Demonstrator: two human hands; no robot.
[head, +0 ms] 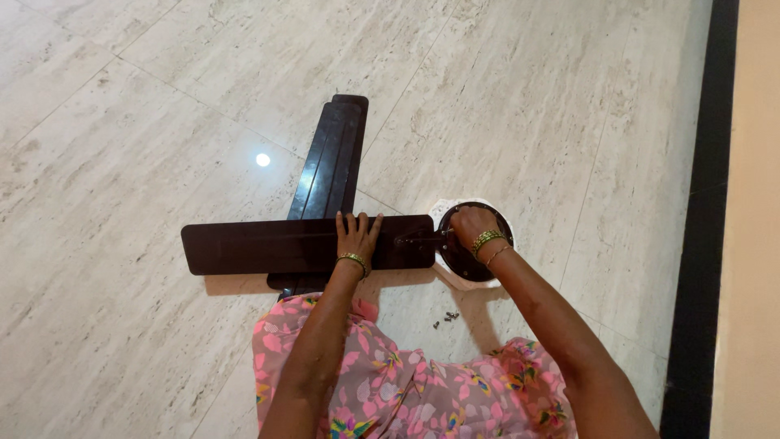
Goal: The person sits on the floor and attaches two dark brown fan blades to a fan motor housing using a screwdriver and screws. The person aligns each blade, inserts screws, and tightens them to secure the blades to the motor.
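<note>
A long dark fan blade (260, 245) lies flat on the marble floor, running left to right. My left hand (356, 236) rests palm down on its right half, fingers spread. My right hand (471, 223) is closed over the round dark fan motor housing (475, 264), at the spot where the blade's metal bracket (418, 241) meets it. What the fingers hold is hidden. The housing sits on a white piece (467, 283).
Two or three more dark blades (333, 154) lie stacked, pointing away from me and passing under the flat blade. Several small screws (446, 318) lie on the floor near my knees. A dark skirting strip (703, 203) and a beige wall (751, 203) run along the right.
</note>
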